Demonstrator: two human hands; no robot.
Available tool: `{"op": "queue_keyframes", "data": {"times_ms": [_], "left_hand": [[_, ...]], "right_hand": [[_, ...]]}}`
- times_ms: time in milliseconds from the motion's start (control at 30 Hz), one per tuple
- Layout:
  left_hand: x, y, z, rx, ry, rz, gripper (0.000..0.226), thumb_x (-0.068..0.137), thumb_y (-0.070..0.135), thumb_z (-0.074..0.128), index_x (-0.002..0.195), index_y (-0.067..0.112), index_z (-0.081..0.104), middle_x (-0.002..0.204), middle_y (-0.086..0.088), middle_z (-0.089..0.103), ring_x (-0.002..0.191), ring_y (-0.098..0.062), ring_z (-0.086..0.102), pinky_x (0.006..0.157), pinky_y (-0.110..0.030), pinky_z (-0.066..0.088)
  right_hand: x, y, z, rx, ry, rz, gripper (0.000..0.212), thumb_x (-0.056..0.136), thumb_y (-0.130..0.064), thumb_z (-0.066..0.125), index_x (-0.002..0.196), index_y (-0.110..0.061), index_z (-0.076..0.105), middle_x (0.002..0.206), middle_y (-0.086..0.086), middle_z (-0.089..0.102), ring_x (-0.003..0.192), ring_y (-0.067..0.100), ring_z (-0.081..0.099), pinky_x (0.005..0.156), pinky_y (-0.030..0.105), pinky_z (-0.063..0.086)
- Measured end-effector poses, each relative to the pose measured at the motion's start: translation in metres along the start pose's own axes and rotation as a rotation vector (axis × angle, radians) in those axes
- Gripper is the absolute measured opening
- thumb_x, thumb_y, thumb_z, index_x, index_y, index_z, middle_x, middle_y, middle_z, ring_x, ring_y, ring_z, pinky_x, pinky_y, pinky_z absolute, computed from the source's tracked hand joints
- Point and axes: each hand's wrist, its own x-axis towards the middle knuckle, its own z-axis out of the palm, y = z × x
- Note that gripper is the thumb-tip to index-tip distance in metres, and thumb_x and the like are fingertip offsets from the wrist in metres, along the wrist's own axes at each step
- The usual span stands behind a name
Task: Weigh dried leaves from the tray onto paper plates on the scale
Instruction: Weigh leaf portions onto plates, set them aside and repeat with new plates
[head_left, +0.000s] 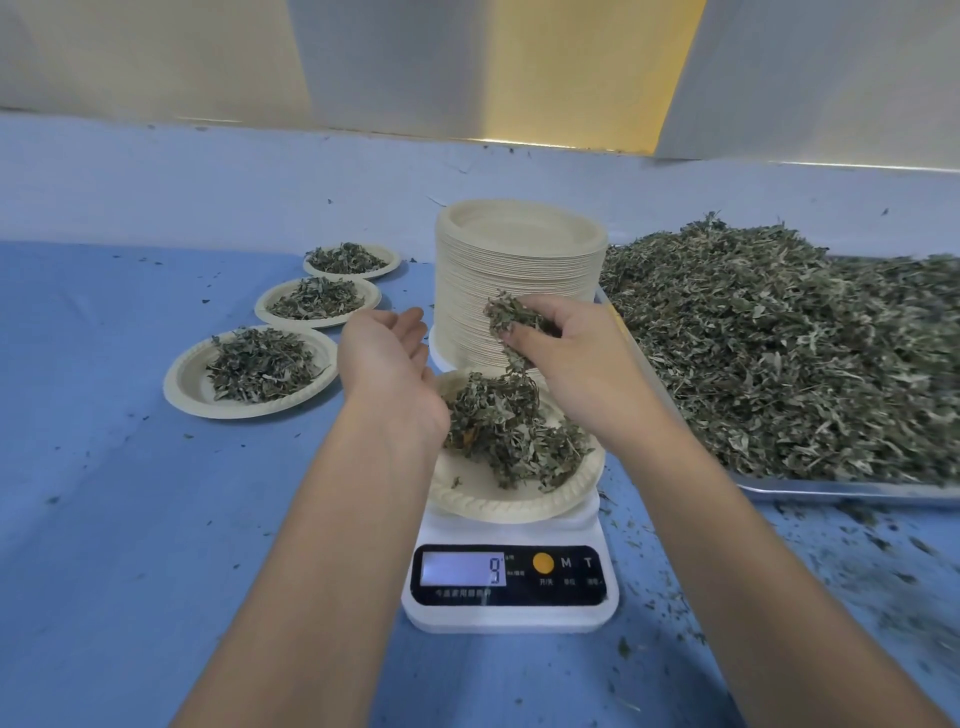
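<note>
we are mid-portion: the right grip (566, 358) is curled around a pinch of dried leaves (514, 317), some strands hanging from the fingers, and it hovers in the middle of the frame just in front of the stack of paper plates (519, 260). the plate on the scale (498, 506) lies straight below that grip and a little toward the lower left, already carrying a loose heap (509, 431) that sits more on its upper left half. so the coming move, as we judge it, is a short drop downward, with no sideways reach needed. the right grip is clearly the nearer one for adding or taking off leaves, and the tray (831, 491) with its big pile lies just to its right for a refill. the left grip (389, 364) is open, fingers straight and holding nothing, at the plate's left rim; we cannot tell whether it touches the heap. the scale (509, 613) shows what looks like a 9 on its display (462, 569), so we would let leaves fall a few at a time. three filled plates (249, 371) sit in a row on the blue desk (130, 519) at left.
</note>
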Motion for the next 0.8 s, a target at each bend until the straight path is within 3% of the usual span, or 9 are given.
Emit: {"op": "queue_keyframes", "data": {"times_ms": [100, 200, 300, 400, 467, 567, 667, 800], "left_hand": [[0.001, -0.001, 0.0, -0.022, -0.024, -0.007, 0.04, 0.098, 0.021, 0.031, 0.125, 0.003, 0.055, 0.141, -0.011, 0.047, 0.137, -0.02, 0.034, 0.107, -0.031, 0.027], [-0.002, -0.003, 0.005, -0.033, -0.096, -0.064, 0.037, 0.099, 0.025, 0.031, 0.117, 0.003, 0.055, 0.136, -0.013, 0.05, 0.133, -0.023, 0.039, 0.111, -0.033, 0.025], [-0.005, -0.005, 0.01, -0.062, -0.202, -0.185, 0.037, 0.099, 0.033, 0.034, 0.107, 0.004, 0.056, 0.121, -0.012, 0.059, 0.117, -0.023, 0.053, 0.101, -0.036, 0.039], [-0.012, -0.005, 0.014, -0.143, -0.275, -0.272, 0.046, 0.099, 0.039, 0.034, 0.12, 0.004, 0.055, 0.116, -0.012, 0.062, 0.099, -0.023, 0.062, 0.08, -0.034, 0.051], [-0.014, -0.005, 0.015, -0.17, -0.282, -0.298, 0.046, 0.099, 0.038, 0.034, 0.121, 0.003, 0.056, 0.113, -0.011, 0.064, 0.094, -0.022, 0.063, 0.078, -0.031, 0.051], [-0.015, -0.007, 0.015, -0.17, -0.259, -0.318, 0.034, 0.099, 0.031, 0.036, 0.094, 0.007, 0.059, 0.088, -0.005, 0.064, 0.079, -0.016, 0.061, 0.073, -0.027, 0.049], [-0.013, -0.008, 0.015, -0.23, -0.24, -0.331, 0.033, 0.1, 0.029, 0.036, 0.084, 0.009, 0.056, 0.075, -0.005, 0.06, 0.073, -0.016, 0.058, 0.071, -0.025, 0.048], [-0.016, -0.011, 0.018, -0.218, -0.266, -0.272, 0.038, 0.101, 0.017, 0.032, 0.071, 0.008, 0.052, 0.061, -0.006, 0.056, 0.067, -0.015, 0.054, 0.065, -0.023, 0.044]], "right_hand": [[0.0, -0.002, 0.001, 0.035, 0.014, -0.016, 0.02, 0.09, -0.015, 0.06, 0.094, -0.031, 0.071, 0.078, -0.027, 0.066, 0.09, 0.01, 0.064, 0.086, 0.028, 0.048], [0.0, -0.006, 0.006, 0.109, 0.078, -0.081, 0.025, 0.089, -0.009, 0.06, 0.09, -0.031, 0.069, 0.078, -0.027, 0.065, 0.079, -0.007, 0.059, 0.08, 0.014, 0.045], [-0.003, -0.009, 0.013, 0.101, 0.092, -0.143, 0.023, 0.088, -0.003, 0.058, 0.104, -0.013, 0.071, 0.091, -0.012, 0.066, 0.088, -0.001, 0.058, 0.084, 0.017, 0.043], [-0.007, -0.011, 0.017, -0.067, 0.001, -0.241, 0.028, 0.088, 0.0, 0.056, 0.111, -0.009, 0.069, 0.104, 0.002, 0.066, 0.099, 0.006, 0.052, 0.085, 0.009, 0.034], [-0.008, -0.01, 0.019, -0.183, -0.085, -0.272, 0.033, 0.09, 0.0, 0.051, 0.119, -0.006, 0.064, 0.114, 0.007, 0.064, 0.105, 0.009, 0.047, 0.09, 0.012, 0.029], [-0.01, -0.011, 0.024, -0.167, -0.199, -0.184, 0.048, 0.089, -0.002, 0.045, 0.135, -0.016, 0.052, 0.134, -0.002, 0.052, 0.122, 0.014, 0.035, 0.097, 0.008, 0.022], [-0.014, -0.014, 0.028, -0.033, -0.175, -0.118, 0.049, 0.09, -0.008, 0.045, 0.138, -0.019, 0.048, 0.143, -0.005, 0.045, 0.132, 0.011, 0.034, 0.112, 0.025, 0.021], [-0.016, -0.014, 0.031, 0.099, -0.06, -0.067, 0.04, 0.095, -0.024, 0.048, 0.134, -0.019, 0.051, 0.131, -0.003, 0.056, 0.123, 0.008, 0.047, 0.108, 0.035, 0.036]]}}
